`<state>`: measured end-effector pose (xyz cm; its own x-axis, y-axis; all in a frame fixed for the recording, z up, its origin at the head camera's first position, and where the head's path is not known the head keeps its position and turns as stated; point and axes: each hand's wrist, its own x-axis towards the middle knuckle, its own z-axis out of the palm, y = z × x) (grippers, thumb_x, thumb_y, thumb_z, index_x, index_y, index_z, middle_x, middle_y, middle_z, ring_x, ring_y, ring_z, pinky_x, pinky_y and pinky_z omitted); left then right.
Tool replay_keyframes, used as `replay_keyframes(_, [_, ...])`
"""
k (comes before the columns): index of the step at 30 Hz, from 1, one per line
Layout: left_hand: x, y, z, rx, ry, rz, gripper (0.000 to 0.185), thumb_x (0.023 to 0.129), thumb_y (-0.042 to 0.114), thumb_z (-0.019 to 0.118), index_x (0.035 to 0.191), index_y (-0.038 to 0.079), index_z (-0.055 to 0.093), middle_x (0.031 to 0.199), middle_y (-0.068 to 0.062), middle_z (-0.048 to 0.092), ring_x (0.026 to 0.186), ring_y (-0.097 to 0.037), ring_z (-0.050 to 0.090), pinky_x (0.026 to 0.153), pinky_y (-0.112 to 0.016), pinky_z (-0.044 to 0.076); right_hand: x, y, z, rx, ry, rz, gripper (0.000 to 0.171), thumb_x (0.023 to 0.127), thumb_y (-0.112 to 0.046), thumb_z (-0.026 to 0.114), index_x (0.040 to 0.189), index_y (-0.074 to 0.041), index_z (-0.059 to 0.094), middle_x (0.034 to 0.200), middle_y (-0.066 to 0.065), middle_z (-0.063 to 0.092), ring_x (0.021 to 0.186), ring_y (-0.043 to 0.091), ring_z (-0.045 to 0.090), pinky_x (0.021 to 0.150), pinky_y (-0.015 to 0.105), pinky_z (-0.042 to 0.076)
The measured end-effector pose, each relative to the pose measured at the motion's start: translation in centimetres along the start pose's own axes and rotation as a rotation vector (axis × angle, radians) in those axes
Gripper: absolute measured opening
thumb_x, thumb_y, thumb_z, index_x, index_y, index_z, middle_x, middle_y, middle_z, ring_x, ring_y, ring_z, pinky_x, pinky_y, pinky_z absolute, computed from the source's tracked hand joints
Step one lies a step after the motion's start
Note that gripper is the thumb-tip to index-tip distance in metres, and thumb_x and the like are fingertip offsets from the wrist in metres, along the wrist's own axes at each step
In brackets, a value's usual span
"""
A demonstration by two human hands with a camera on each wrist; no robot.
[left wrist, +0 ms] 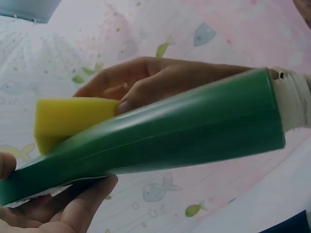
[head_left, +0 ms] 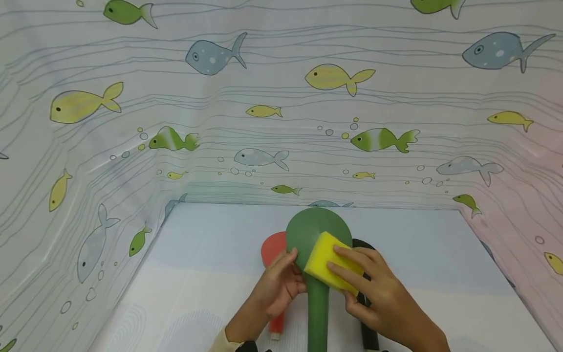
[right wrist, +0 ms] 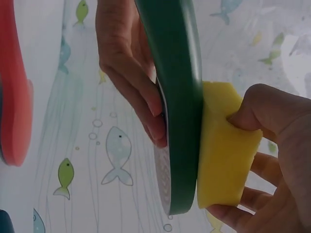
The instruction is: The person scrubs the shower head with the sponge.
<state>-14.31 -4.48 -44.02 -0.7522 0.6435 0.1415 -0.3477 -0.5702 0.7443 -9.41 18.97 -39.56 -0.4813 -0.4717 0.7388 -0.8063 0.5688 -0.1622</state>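
A green hand shower head is held up in front of me, its round head at the top and its handle pointing down. My left hand grips it by the head, thumb at the edge and fingers behind. My right hand holds a yellow sponge against the smooth back of the head. In the right wrist view the pale, patterned spray face is turned toward the left fingers. The handle runs to an open end that nothing holds in the left wrist view.
On the white table behind the hands lie a red shower head to the left and a black one to the right, both partly covered. Fish-printed sheeting rises around the table's back and sides.
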Motion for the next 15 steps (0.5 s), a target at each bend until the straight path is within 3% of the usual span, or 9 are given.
replay_keyframes(4, [-0.1,0.2,0.1,0.015,0.072,0.004,0.033,0.110,0.033,0.034,0.135,0.012,0.042,0.114,-0.002,0.071,0.098,-0.013,0.071,0.084,-0.029,0.059,0.2,-0.7,0.3,0.038,-0.015,-0.094,0.039,0.101,-0.026,0.043,0.128,-0.013,0.068,0.137,0.013,0.060,0.115,0.023,0.050,0.093,0.019,0.045])
replay_keyframes(9, [-0.3,0.6,-0.1,0.048,0.153,0.001,0.041,0.110,0.033,0.036,0.142,0.007,0.033,0.116,-0.002,0.070,0.101,-0.014,0.070,0.091,-0.032,0.058,0.3,-1.4,0.6,0.096,-0.031,-0.188,0.037,0.099,-0.022,0.044,0.124,-0.013,0.070,0.131,0.011,0.063,0.114,0.024,0.052,0.094,0.022,0.047])
replay_keyframes(15, [-0.3,1.0,-0.4,0.071,0.217,0.018,0.047,0.110,0.033,0.036,0.147,0.006,0.027,0.116,-0.003,0.072,0.103,-0.016,0.070,0.090,-0.032,0.058,-0.2,-2.1,0.7,0.163,-0.188,-0.204,0.035,0.101,-0.025,0.045,0.129,-0.024,0.066,0.137,0.000,0.060,0.117,0.016,0.052,0.096,0.019,0.049])
